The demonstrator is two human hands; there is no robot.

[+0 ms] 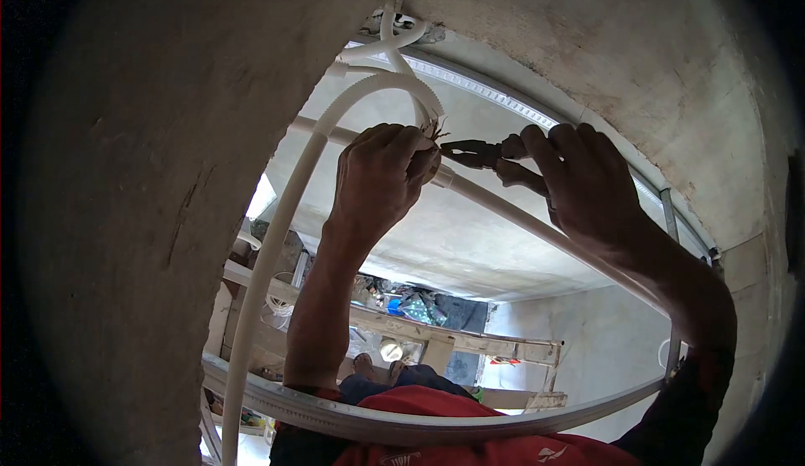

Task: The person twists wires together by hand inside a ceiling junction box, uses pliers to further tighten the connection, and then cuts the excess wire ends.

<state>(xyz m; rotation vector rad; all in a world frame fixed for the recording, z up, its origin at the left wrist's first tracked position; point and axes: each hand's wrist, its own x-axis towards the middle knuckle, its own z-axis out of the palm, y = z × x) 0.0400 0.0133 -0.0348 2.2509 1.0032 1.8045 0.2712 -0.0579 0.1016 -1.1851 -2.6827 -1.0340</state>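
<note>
My left hand (381,168) is closed around the end of a white corrugated conduit (314,156), with frayed brownish wire ends (434,129) poking out above its fingers. The conduit arches over the hand and runs down along the left. In my right hand (583,177) is a pair of pliers (478,154), gripped by the handles. Its jaws point left, right at the fingertips of my left hand beside the wires.
A straight white pipe (553,235) slants behind both hands. More conduits (390,42) enter a hole at the top. A metal rail (335,416) curves across my front, another (503,101) along the wall. Wooden scaffolding (520,348) and clutter lie below; a rough concrete wall (142,172) stands left.
</note>
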